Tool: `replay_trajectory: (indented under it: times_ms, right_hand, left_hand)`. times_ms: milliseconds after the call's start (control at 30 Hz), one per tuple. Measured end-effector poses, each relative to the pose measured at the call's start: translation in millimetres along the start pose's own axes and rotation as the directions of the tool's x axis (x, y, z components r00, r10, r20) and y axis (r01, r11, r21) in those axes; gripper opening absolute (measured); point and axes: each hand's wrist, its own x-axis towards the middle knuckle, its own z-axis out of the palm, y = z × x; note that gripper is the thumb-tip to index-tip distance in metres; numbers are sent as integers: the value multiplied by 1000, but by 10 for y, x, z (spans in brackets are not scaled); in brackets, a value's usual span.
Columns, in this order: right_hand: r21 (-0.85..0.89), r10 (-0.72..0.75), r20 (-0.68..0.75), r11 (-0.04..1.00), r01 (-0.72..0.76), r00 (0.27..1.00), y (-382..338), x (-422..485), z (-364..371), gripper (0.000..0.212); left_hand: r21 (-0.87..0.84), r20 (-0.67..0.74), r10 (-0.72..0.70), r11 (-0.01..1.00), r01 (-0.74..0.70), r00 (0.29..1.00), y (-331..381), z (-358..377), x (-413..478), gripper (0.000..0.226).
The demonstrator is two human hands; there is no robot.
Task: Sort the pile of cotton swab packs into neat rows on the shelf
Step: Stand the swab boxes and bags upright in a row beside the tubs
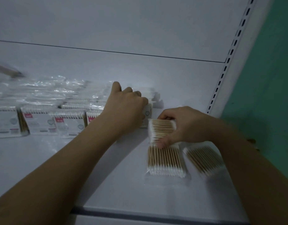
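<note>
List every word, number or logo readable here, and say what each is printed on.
No text is legible.
Pink tags on the front-row cotton swab packs: lettering blurred.
Grey print and heart emblem on their white cards: too blurred to read.
Loose packs beside the right hand: no print visible.

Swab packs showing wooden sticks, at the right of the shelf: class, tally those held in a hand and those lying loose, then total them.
Held by the right hand: 1, the upper pack
Lying loose on the shelf: 2, the middle pack and the rightmost pack
Total: 3
</note>
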Motion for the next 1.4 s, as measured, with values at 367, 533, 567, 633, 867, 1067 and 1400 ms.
replay_trajectory:
  times_ms: [367, 533, 567, 633, 867, 1067, 1400]
  right_hand:
    - [258, 78, -457, 965, 49, 886, -35, 16, -20, 76]
    - [619, 70, -416, 753, 225, 907, -56, 37, 38, 43]
    - [678, 55, -406, 687, 260, 912, -62, 44, 52, 36]
    - [760, 38, -397, 574, 305, 917, -56, 36, 54, 42]
    - [673, 103, -582, 618, 406, 807, -59, 32, 18, 12]
    - [585, 103, -602, 732, 350, 792, -21, 62, 73, 13]
    - [569, 23, -567, 734, 371, 823, -111, 44, 67, 32]
  left_hand:
    - [-278, -111, 8, 960, -39, 994, -156, -83, -99, 79]
    - [-529, -275, -1, 835, -150, 961, -68, -88, -102, 55]
    - [-562, -284, -45, 817, -128, 958, -51, -114, -105, 50]
    - [-655, -236, -182, 755, -18, 955, -58, -119, -90, 46]
    - [-912, 83, -367, 346, 219, 927, -164, -180, -109, 52]
    - [-835, -94, -306, 543, 92, 947, -124, -193, -136, 68]
    - [-880, -71, -166, 476, 17, 984, -201, -260, -136, 31]
